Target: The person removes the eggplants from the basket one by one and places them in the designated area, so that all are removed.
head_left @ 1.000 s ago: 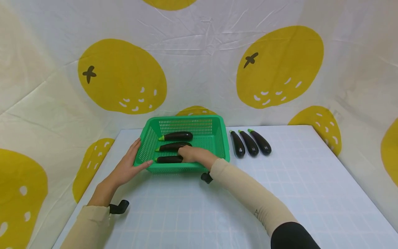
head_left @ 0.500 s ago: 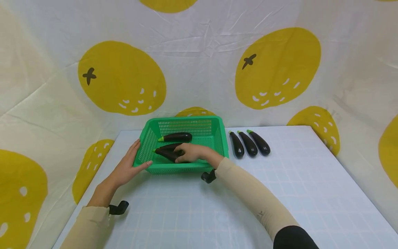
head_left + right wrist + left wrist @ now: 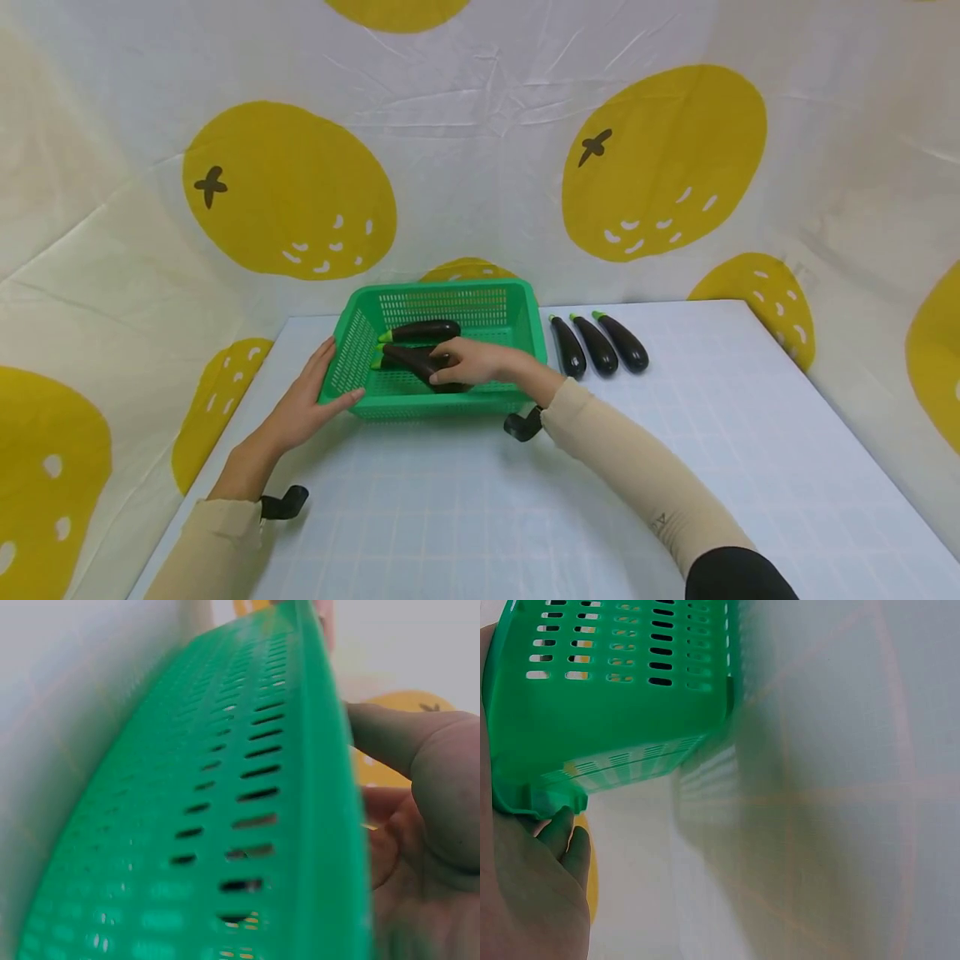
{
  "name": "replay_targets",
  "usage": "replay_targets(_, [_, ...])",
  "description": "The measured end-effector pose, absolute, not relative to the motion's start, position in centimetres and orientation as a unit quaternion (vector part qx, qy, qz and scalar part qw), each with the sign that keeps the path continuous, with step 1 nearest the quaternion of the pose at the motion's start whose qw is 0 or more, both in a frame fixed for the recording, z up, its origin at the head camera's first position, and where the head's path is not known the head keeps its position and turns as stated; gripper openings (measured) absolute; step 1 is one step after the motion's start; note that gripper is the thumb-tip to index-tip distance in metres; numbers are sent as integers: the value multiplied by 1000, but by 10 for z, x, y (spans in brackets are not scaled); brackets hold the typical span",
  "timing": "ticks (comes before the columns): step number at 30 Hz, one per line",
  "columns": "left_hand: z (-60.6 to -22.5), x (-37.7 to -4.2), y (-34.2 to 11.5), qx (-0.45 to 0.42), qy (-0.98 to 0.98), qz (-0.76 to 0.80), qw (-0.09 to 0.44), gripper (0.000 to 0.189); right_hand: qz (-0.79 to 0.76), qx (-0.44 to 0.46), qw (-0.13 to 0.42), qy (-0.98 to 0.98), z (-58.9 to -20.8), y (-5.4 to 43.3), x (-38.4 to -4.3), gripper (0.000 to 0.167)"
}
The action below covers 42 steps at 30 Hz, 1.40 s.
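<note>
A green plastic basket (image 3: 450, 406) stands at the back of the table, with three dark eggplants inside. My right hand (image 3: 480, 364) reaches in over the front rim and holds one eggplant (image 3: 414, 360) by its thick end, lying slantwise across another eggplant (image 3: 387, 363). The third eggplant (image 3: 425, 331) lies farther back in the basket. My left hand (image 3: 307, 402) spreads around the basket's front left corner, thumb along the front rim and fingers against the left side. In the right wrist view the basket wall (image 3: 187, 825) hides the eggplants and much of the right hand (image 3: 435, 817).
Three more eggplants lie side by side on the table just right of the basket: one nearest it (image 3: 572, 350), a middle one (image 3: 597, 346) and an outer one (image 3: 625, 343). A fruit-printed white cloth (image 3: 480, 192) rises behind the pale checked table (image 3: 450, 508).
My right hand has moved from the front eggplant's thick end, taken hold of it, and shifted it back and right over the middle one. The left hand stays at the basket's corner.
</note>
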State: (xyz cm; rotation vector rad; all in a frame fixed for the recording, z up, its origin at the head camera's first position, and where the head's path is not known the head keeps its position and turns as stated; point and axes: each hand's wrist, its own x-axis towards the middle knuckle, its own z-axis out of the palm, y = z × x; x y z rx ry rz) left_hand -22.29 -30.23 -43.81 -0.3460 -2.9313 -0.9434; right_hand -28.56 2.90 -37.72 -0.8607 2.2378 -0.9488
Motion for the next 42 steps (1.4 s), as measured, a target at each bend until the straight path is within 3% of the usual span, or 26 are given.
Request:
replay_targets(24, [-439,-223,-303,-110,-945,-306,22,103,-390,-309,232,836,-346,91,-271,56])
replay_targets(42, [-438,-222,-301,-113,-945,-306,27,103,-351,-298,162,873,-333,150,-271,56])
